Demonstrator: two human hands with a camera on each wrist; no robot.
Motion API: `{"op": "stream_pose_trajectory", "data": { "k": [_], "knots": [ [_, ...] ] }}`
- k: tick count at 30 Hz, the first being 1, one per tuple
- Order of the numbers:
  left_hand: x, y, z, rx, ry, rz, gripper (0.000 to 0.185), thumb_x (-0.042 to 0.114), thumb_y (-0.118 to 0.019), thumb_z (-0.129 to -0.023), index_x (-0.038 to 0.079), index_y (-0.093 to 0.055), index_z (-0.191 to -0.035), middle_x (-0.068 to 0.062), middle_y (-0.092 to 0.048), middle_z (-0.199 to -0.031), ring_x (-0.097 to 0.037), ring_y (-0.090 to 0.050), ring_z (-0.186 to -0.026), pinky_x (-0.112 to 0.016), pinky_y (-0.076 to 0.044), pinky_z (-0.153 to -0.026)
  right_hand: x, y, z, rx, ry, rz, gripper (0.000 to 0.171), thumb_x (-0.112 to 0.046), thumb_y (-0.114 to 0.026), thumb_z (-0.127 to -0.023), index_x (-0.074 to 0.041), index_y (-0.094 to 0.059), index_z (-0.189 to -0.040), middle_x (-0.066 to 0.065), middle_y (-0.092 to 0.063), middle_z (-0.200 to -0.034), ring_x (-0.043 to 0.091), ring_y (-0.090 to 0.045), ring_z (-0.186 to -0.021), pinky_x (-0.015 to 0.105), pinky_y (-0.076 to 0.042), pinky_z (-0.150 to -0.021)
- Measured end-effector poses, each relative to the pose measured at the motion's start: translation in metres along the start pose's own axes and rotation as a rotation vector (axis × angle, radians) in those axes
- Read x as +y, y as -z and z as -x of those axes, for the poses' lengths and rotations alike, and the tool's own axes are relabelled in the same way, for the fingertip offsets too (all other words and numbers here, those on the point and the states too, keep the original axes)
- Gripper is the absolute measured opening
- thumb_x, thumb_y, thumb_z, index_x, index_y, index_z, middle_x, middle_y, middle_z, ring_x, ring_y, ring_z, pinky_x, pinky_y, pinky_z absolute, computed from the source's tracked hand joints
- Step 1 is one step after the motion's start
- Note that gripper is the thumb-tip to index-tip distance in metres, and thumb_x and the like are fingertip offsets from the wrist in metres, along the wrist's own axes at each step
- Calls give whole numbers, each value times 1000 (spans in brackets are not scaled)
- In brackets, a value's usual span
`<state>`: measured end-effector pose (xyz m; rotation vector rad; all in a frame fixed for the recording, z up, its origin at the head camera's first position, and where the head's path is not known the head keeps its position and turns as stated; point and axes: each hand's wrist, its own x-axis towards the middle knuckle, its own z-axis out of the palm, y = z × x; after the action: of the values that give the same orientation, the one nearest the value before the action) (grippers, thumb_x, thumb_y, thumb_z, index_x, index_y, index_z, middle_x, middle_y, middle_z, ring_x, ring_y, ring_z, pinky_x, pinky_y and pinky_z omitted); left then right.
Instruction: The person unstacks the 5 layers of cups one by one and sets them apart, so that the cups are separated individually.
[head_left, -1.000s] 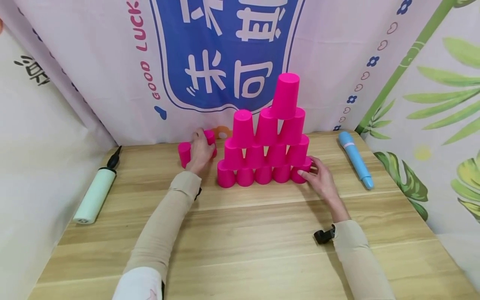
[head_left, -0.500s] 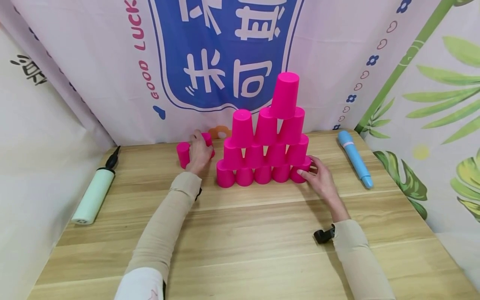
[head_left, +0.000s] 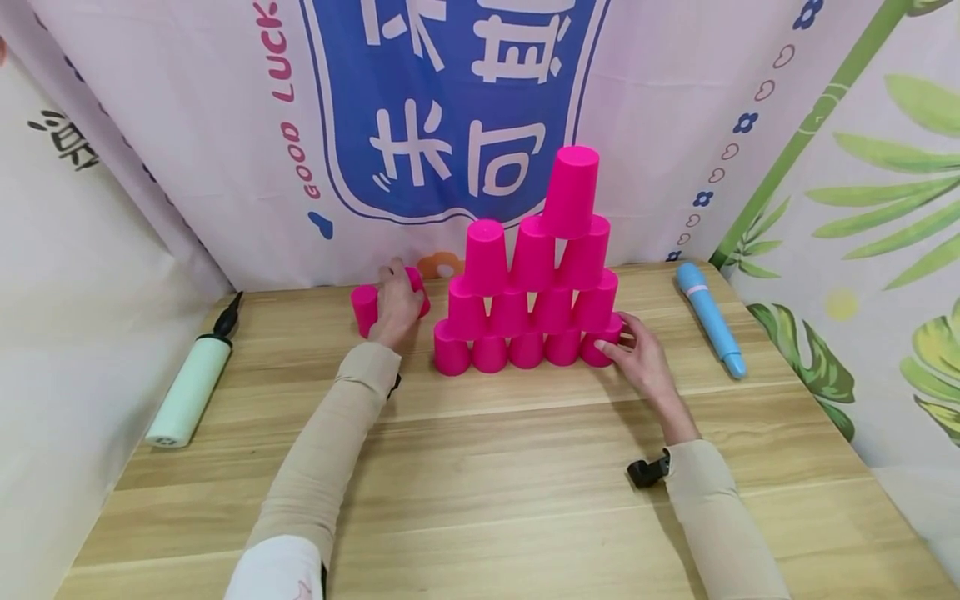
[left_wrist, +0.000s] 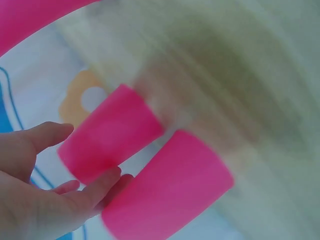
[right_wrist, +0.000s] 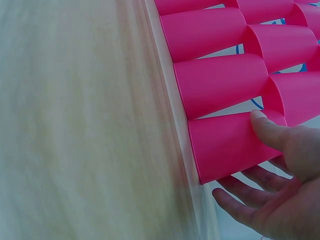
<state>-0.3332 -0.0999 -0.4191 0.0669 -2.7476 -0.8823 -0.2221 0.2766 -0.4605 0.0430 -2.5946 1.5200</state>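
Pink cups stand upside down in a stepped stack (head_left: 527, 348) at the table's middle. My right hand (head_left: 637, 358) holds the cup at the right end of its bottom row (right_wrist: 230, 145), thumb on the near side and fingers around the outer side. Left of the stack, two more pink cups stand close together. My left hand (head_left: 397, 307) reaches over them. Its fingers lie between the left cup (left_wrist: 170, 185) and the right cup (left_wrist: 112, 132), touching the right one, while the thumb is spread just off that cup's other side.
A mint-green hand pump (head_left: 191, 392) with a black nozzle lies at the left of the wooden table (head_left: 480, 492). A light-blue tube-shaped thing (head_left: 712, 321) lies at the right. Printed cloth (head_left: 652, 133) hangs right behind the table's back edge.
My left hand has shifted slightly left, and the two separate cups beside it have moved a little the same way. My right hand and the stack have stayed in place.
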Motion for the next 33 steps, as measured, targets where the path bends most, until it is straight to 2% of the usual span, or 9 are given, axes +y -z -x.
{"op": "stream_pose_trajectory", "data": {
  "k": [5, 10, 13, 17, 19, 21, 24, 27, 33],
  "knots": [
    [13, 17, 1, 58, -113, 8, 43, 4, -61, -88, -7, -42, -125, -30, -45, -117, -47, -54, -96, -52, -45, -90, -1, -1, 0, -1, 0, 1, 64, -21, -69, -90, -2, -38, -144, 23, -49, -135, 40, -50, -121, 50, -44, -99],
    [41, 48, 0, 148, -238, 13, 47, 2, -59, -89, -6, -42, -133, -29, -43, -128, -44, -47, -112, -48, -40, -101, -2, -1, 0, -4, 3, 0, 64, -20, -69, -90, -2, -39, -144, 24, -49, -135, 41, -51, -120, 50, -44, -99],
    [72, 73, 1, 179, -297, 61, 50, 7, -58, -93, -1, -40, -138, -22, -39, -137, -34, -42, -124, -37, -38, -106, -2, -2, 0, -6, 3, -2, 65, -21, -69, -90, -2, -38, -144, 24, -49, -134, 42, -51, -120, 50, -44, -99],
    [128, 101, 12, 201, -426, 232, 45, 12, -58, -95, 2, -43, -136, -13, -42, -138, -22, -41, -128, -20, -34, -106, -3, -2, 1, -4, -2, 3, 65, -21, -69, -90, -2, -38, -144, 24, -49, -135, 41, -51, -120, 49, -45, -99],
    [157, 110, 21, 165, -492, 354, 44, 14, -59, -95, 4, -45, -135, -10, -45, -136, -17, -42, -127, -16, -34, -104, -2, -1, 1, 3, 5, 6, 65, -20, -69, -90, -1, -38, -144, 25, -49, -135, 42, -51, -120, 49, -45, -99],
    [182, 113, 30, 80, -540, 488, 47, 17, -61, -94, 4, -44, -136, -9, -45, -136, -14, -43, -127, -16, -34, -104, -2, 0, 2, 10, 9, 9, 64, -19, -69, -90, 0, -38, -143, 25, -49, -135, 42, -51, -120, 49, -45, -99],
    [207, 111, 39, -68, -530, 633, 56, 25, -64, -92, 9, -41, -140, -6, -44, -139, -11, -45, -126, -17, -37, -103, -2, -1, 3, 16, 9, -2, 62, -16, -68, -90, 1, -39, -143, 26, -49, -134, 42, -51, -120, 50, -45, -99],
    [218, 105, 44, -150, -503, 676, 65, 30, -68, -89, 12, -37, -144, -3, -43, -141, -11, -47, -125, -18, -38, -102, -3, -2, 3, 7, -4, -16, 61, -15, -68, -90, 0, -40, -142, 25, -49, -134, 42, -51, -120, 49, -44, -99],
    [221, 91, 46, -194, -464, 664, 79, 34, -72, -85, 14, -30, -149, -3, -44, -141, -17, -47, -127, -25, -45, -98, -5, -3, 3, 6, -11, -13, 61, -16, -68, -91, -1, -40, -143, 24, -49, -134, 40, -50, -121, 49, -43, -100]
  ]
}}
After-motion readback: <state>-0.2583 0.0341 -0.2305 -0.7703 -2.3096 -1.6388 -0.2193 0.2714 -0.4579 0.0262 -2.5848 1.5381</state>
